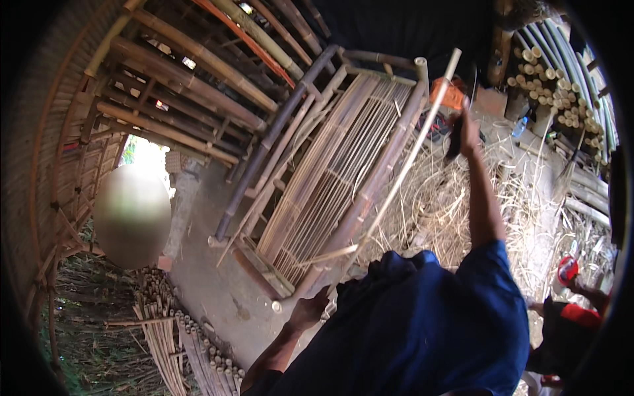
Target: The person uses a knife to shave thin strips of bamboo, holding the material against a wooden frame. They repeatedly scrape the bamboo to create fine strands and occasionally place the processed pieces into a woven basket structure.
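A long pale bamboo strip [411, 155] slants from the upper right down toward my left hand [309, 313]. That hand is closed near its lower end, where the grip is partly hidden. My right arm reaches far out, and my right hand [469, 132] is closed around a dark, flat, blade-like tool [454, 140] beside the strip; its exact kind is unclear. Left of the strip lies a bamboo bench or bed frame [389, 178] with a slatted surface [330, 178]. A shorter split piece [333, 255] rests across its near end.
Loose bamboo shavings [429, 204] cover the floor at right. Bamboo frames [191, 86] stack up at upper left; cut poles [561, 99] lie at upper right, near a plastic bottle [520, 127]. Bundled sticks [158, 330] stand at lower left. Another person [571, 330] is at lower right.
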A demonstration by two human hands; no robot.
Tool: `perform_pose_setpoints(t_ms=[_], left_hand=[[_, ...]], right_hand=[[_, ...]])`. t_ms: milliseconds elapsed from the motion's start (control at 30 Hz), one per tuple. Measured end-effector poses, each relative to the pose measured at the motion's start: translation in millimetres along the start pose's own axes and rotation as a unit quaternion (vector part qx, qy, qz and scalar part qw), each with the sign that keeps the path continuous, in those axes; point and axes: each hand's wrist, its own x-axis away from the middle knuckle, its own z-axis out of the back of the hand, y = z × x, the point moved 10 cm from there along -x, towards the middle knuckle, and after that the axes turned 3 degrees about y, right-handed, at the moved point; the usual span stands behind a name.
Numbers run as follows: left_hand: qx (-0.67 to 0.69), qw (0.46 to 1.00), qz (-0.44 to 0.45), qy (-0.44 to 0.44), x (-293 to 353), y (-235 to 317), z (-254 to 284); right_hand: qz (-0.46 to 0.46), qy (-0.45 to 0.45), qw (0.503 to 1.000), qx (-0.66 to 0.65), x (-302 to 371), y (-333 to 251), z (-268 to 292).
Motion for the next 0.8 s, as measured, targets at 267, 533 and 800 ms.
perform_pose_setpoints(t_ms=[267, 533, 800], left_hand=[[-0.272, 0.943, -0.172, 0.088, -46.7, -51.7, -51.9], [0.083, 0.923, -0.18, 0.329, -226.4, 236.6, 238.5], [0.367, 0.829, -0.284, 0.313, -257.7, 259.1, 256.9]], right_hand=[[-0.041, -0.052, 0.976, -0.209, 110.3, 44.6, -110.6], [0.001, -0.219, 0.958, -0.186, 234.0, -2.6, -220.5], [0.379, -0.037, 0.884, 0.271, 166.6, -199.3, -159.7]])
